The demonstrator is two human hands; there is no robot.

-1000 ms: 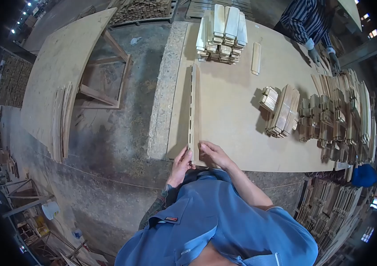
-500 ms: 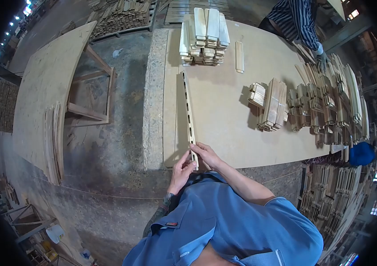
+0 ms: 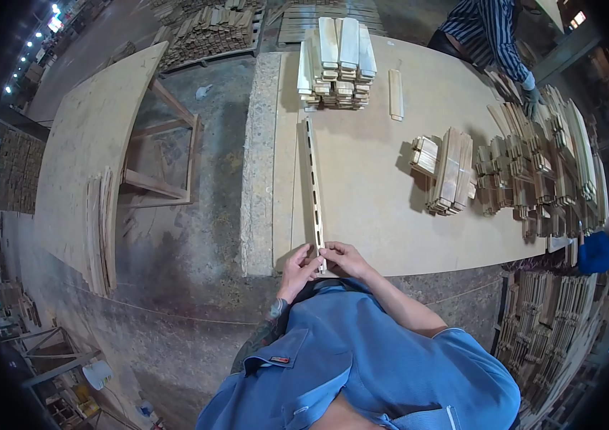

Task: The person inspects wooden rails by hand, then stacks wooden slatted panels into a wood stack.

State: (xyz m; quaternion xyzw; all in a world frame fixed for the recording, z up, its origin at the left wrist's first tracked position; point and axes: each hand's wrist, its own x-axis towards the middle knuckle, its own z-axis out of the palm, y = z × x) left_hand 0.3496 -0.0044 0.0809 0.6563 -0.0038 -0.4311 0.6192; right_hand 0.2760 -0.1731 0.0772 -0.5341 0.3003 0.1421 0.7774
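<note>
A long, narrow wooden strip (image 3: 314, 188) with a row of dark slots runs away from me along the left part of the table. Its near end is between my two hands. My left hand (image 3: 299, 272) grips that end from the left, thumb and fingertips pinched on it, with another finger raised. From the other side my right hand (image 3: 345, 259) closes thumb and fingers on the strip a little farther up. Beyond the strip's far end stands a stack of pale slats (image 3: 338, 68). A single slat (image 3: 396, 94) lies to the right of that stack.
Shorter bundled pieces (image 3: 453, 168) and larger piles of slats (image 3: 516, 168) cover the table's right side. A co-worker's gloved hand (image 3: 531, 99) rests by those piles. Across the floor to my left stands a tilted board (image 3: 97, 136) on a wooden frame.
My view has shifted slightly, so the scene sits farther right. The strip shows more of its slotted face. Both hands remain at its near end.
</note>
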